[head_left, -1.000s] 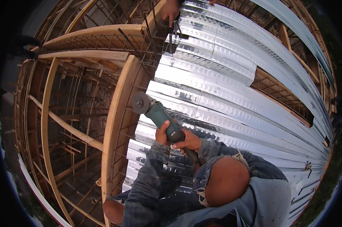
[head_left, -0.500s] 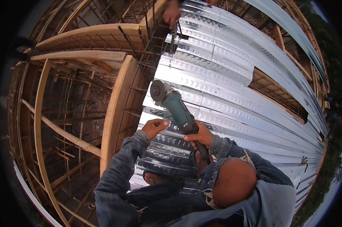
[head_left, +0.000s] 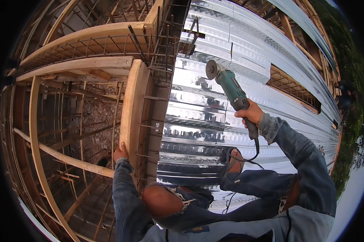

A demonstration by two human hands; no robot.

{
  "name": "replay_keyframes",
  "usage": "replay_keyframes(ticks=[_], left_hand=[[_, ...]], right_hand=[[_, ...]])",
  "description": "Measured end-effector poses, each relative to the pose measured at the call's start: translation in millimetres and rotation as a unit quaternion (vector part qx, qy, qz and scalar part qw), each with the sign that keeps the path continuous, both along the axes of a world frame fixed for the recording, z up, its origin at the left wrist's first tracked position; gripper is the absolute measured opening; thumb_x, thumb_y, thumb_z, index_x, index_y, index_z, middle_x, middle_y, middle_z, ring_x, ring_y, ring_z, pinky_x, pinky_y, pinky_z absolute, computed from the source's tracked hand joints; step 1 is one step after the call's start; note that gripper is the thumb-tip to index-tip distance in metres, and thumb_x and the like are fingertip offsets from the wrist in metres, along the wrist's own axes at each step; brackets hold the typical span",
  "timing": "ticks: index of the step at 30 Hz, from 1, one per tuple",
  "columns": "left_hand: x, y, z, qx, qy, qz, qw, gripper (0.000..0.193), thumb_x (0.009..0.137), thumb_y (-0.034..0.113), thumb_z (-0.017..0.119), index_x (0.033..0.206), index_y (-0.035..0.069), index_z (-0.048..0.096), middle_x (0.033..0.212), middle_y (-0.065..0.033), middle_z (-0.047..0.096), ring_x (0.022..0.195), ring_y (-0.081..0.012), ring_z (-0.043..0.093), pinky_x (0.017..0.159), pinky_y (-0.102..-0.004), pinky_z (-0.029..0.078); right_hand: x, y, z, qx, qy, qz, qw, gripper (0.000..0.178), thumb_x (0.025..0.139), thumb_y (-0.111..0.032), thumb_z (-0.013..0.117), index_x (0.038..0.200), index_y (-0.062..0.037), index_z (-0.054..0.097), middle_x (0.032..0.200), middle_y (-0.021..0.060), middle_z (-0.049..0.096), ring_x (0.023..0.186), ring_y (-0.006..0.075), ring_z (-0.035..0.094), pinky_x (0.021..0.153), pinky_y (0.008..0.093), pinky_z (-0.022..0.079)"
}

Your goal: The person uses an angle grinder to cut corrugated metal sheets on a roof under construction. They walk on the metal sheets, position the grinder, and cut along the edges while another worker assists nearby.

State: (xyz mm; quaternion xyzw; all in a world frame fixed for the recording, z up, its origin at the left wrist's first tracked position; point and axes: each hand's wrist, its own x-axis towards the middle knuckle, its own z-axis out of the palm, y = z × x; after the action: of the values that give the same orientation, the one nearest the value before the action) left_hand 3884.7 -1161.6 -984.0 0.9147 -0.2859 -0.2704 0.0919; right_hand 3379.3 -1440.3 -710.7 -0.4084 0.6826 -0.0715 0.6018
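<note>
My right hand is wrapped round the rear handle of a teal angle grinder, held above the ribbed metal decking. The grinder's round disc points up and to the left, apart from the sheets. A black cord hangs from the handle and curves past my sandalled foot. To the left, my left hand grips the side of a thick wooden beam, with the thumb up against the wood. The other fingers are partly hidden.
An open pit with bamboo poles and timber framing lies left of the beam. Rebar rods stick out between beam and decking. A rectangular opening cuts through the decking at right. Short upright bars stand at the far edge.
My left hand has moved from beside the grinder to the wooden beam. My right hand has carried the grinder right and farther out. Another person's hand at the top has left the view.
</note>
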Motion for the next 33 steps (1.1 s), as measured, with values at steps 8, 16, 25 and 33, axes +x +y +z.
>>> replay_keyframes(ticks=[8, 16, 25, 33], left_hand=[[-16, -2, 16, -0.074, -0.054, 0.044, 0.995, 0.073, 0.08, 0.065, 0.046, 0.102, -0.003, 0.062, 0.088, -0.0254, 0.064, 0.085, -0.0413, 0.061, 0.075, -0.0491, 0.048], [-10, -6, 24, 0.001, 0.028, 0.028, 0.999, 0.073, 0.08, 0.063, 0.047, 0.109, -0.003, 0.06, 0.103, -0.0278, 0.061, 0.099, -0.0408, 0.058, 0.085, -0.0478, 0.045], [-8, -1, 16, -0.041, 0.012, -0.001, 0.999, 0.07, 0.082, 0.062, 0.046, 0.103, -0.003, 0.061, 0.087, -0.0254, 0.064, 0.084, -0.0422, 0.062, 0.073, -0.0482, 0.049], [-11, -5, 24, -0.056, 0.012, -0.01, 0.998, 0.068, 0.083, 0.062, 0.045, 0.097, -0.003, 0.062, 0.085, -0.0239, 0.064, 0.08, -0.0419, 0.062, 0.069, -0.049, 0.049]], right_hand=[[66, 3, -105, -0.138, -0.054, -0.044, 0.988, 0.065, 0.063, -0.001, 0.07, 0.121, -0.001, 0.041, 0.086, 0.0091, 0.059, 0.049, 0.0155, 0.057, 0.041, 0.0298, 0.049], [88, -11, -138, -0.187, -0.025, -0.058, 0.98, 0.059, 0.064, -0.003, 0.07, 0.117, -0.0029, 0.044, 0.083, 0.009, 0.06, 0.044, 0.0165, 0.055, 0.04, 0.0318, 0.047], [100, -16, -138, -0.163, -0.015, -0.091, 0.982, 0.059, 0.065, -0.001, 0.069, 0.118, -0.0026, 0.043, 0.084, 0.0087, 0.06, 0.043, 0.016, 0.054, 0.039, 0.031, 0.046], [102, -17, -137, -0.16, -0.009, -0.077, 0.984, 0.057, 0.066, -0.001, 0.07, 0.116, -0.0021, 0.044, 0.08, 0.0086, 0.06, 0.043, 0.0157, 0.054, 0.038, 0.0314, 0.046]])
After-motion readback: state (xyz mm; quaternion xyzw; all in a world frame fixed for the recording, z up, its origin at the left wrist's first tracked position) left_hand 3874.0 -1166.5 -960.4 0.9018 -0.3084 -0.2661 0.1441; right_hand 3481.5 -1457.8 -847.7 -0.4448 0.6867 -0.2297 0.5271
